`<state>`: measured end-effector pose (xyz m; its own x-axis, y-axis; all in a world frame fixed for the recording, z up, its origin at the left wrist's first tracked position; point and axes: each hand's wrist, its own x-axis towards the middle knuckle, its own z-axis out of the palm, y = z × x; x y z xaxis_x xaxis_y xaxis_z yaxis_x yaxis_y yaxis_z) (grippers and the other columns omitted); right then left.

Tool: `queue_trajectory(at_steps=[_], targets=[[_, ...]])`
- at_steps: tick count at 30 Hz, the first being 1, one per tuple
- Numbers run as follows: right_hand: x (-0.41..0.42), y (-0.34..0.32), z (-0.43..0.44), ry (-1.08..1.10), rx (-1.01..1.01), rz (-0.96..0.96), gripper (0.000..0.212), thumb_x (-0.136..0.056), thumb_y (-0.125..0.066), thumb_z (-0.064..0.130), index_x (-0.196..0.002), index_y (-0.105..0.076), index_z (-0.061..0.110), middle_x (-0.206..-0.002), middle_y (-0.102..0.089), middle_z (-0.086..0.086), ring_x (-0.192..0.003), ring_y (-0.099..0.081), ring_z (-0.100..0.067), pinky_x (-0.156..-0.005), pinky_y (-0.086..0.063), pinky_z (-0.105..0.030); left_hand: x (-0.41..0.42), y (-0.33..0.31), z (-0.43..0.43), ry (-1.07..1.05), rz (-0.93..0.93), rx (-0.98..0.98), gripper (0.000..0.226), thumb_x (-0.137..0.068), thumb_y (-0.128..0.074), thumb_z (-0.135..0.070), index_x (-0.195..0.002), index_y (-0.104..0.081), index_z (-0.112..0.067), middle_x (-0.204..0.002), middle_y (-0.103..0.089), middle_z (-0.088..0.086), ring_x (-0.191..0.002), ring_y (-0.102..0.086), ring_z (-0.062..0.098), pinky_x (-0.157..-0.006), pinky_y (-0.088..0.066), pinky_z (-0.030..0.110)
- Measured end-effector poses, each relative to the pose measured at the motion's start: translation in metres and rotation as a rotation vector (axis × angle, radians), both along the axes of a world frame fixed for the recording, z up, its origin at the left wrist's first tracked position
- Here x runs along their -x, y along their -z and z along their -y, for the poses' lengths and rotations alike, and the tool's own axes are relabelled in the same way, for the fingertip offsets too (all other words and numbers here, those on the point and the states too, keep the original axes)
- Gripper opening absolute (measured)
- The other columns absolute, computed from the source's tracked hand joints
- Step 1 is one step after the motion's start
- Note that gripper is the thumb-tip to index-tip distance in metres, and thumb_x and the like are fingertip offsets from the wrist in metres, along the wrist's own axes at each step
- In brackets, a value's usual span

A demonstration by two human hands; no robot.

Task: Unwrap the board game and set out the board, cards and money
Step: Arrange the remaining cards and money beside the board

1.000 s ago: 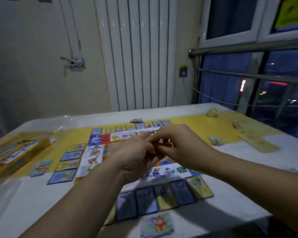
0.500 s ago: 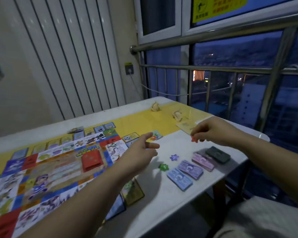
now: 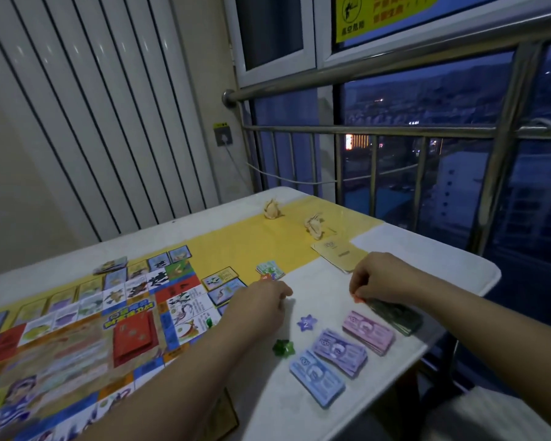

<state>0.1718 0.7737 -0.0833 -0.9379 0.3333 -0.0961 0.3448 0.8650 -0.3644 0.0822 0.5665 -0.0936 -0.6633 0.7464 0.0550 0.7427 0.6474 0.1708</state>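
Thumb and curled fingers of the right hand [image 3: 385,278] pinch a small orange-red token [image 3: 358,299], held low over the table [image 3: 433,249] well to the right of the game board [image 3: 77,329]. That tight, low grip suits setting the piece down exactly among the markers already out. The left hand [image 3: 261,302] hangs at the board's right edge with its fingers loosely curled under, and I cannot tell whether they hold anything. Just off that same edge lie a green star token [image 3: 283,347], a purple star token [image 3: 306,323] marked 2, and a red token [image 3: 265,276] past the left knuckles. They are spaced apart, probably one per player. Farther right of the board, four play-money stacks, blue [image 3: 317,381], lilac [image 3: 339,353], pink [image 3: 368,335] and dark green [image 3: 395,315], lie side by side, sorted by colour, likely for quick dealing. A red card deck [image 3: 134,340] sits on the board's middle, where draw cards belong. Beyond the board's far right corner, a tan booklet [image 3: 337,254] and two crumpled wrappers [image 3: 272,209] lie pushed clear of play.
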Motion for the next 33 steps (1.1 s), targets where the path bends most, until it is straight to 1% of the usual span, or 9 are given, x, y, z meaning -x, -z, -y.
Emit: queue_trajectory(at_steps=[4,8,10,13,16,20,25,28,33], targets=[[0.005,-0.001,0.0,-0.04,-0.037,-0.022,0.02,-0.082,-0.068,0.022,-0.066,-0.065,0.035,-0.076,-0.061,0.02,-0.083,-0.059,-0.006,-0.081,-0.051,-0.028,0.006,0.002,-0.008,0.022,-0.046,0.109,0.037,-0.094,-0.04,-0.013,-0.119,-0.064,-0.024,-0.122,-0.063,0.0,-0.111,-0.057,0.021,-0.097,-0.043,0.034],[0.025,-0.015,0.013,-0.133,0.025,-0.19,0.015,-0.088,-0.061,0.016,-0.094,-0.074,0.021,-0.083,-0.061,0.015,-0.073,-0.053,0.004,-0.062,-0.039,-0.004,0.008,0.002,-0.004,0.088,-0.067,0.143,0.039,-0.089,-0.043,-0.01,-0.118,-0.064,-0.025,-0.12,-0.062,0.0,-0.11,-0.057,0.021,-0.101,-0.04,0.037],[0.042,-0.02,0.022,-0.186,0.031,-0.225,0.016,-0.089,-0.061,0.014,-0.098,-0.074,0.015,-0.091,-0.068,0.008,-0.074,-0.053,0.003,-0.061,-0.037,-0.004,0.01,0.004,0.001,0.125,-0.056,0.114,0.036,-0.087,-0.046,-0.01,-0.113,-0.066,-0.025,-0.115,-0.064,0.0,-0.105,-0.059,0.021,-0.092,-0.046,0.037],[0.062,-0.025,0.034,-0.226,0.032,-0.183,0.019,-0.09,-0.06,0.013,-0.103,-0.073,0.011,-0.104,-0.071,0.0,-0.084,-0.056,-0.005,-0.073,-0.045,-0.016,0.011,0.003,0.007,0.153,-0.016,0.065,0.025,-0.087,-0.04,-0.017,-0.091,-0.065,-0.019,-0.094,-0.066,0.005,-0.088,-0.06,0.025,-0.076,-0.049,0.04],[0.069,-0.027,0.042,-0.241,0.037,-0.134,0.021,-0.09,-0.058,0.013,-0.107,-0.072,0.011,-0.108,-0.07,-0.002,-0.091,-0.059,-0.01,-0.083,-0.048,-0.024,0.009,-0.001,0.015,0.163,0.019,0.02,0.035,-0.094,-0.037,-0.026,-0.11,-0.067,-0.024,-0.116,-0.067,0.0,-0.106,-0.059,0.021,-0.089,-0.047,0.036],[0.065,-0.029,0.045,-0.235,0.018,-0.125,0.021,-0.091,-0.059,0.015,-0.108,-0.071,0.012,-0.109,-0.07,-0.001,-0.093,-0.06,-0.012,-0.084,-0.048,-0.025,-0.001,-0.006,0.027,0.153,-0.003,-0.121,0.035,-0.097,-0.044,-0.017,-0.127,-0.058,-0.026,-0.135,-0.054,-0.009,-0.122,-0.05,0.013,-0.099,-0.04,0.03],[0.065,-0.025,0.025,-0.062,-0.085,-0.091,0.029,-0.091,-0.057,0.017,-0.118,-0.066,0.011,-0.12,-0.064,-0.006,-0.105,-0.058,-0.02,-0.083,-0.045,-0.026,-0.017,-0.012,0.036,0.133,-0.01,-0.163,0.035,-0.097,-0.045,-0.018,-0.127,-0.058,-0.029,-0.133,-0.056,-0.009,-0.12,-0.052,0.012,-0.099,-0.042,0.032],[0.07,-0.012,0.006,0.123,-0.171,0.004,0.038,-0.093,-0.051,0.024,-0.127,-0.055,0.007,-0.129,-0.056,-0.012,-0.115,-0.052,-0.028,-0.092,-0.043,-0.032,-0.024,-0.014,0.039,0.128,-0.004,-0.176,0.035,-0.096,-0.045,-0.019,-0.127,-0.058,-0.03,-0.132,-0.057,-0.01,-0.118,-0.053,0.011,-0.097,-0.044,0.031],[0.078,0.011,-0.008,0.332,-0.152,0.085,0.037,-0.094,-0.051,0.032,-0.122,-0.05,0.008,-0.127,-0.053,-0.014,-0.114,-0.049,-0.032,-0.093,-0.041,-0.038,-0.028,-0.021,0.043,0.113,0.014,-0.199,0.035,-0.097,-0.044,-0.019,-0.127,-0.058,-0.029,-0.132,-0.057,-0.01,-0.118,-0.053,0.01,-0.097,-0.043,0.028]])
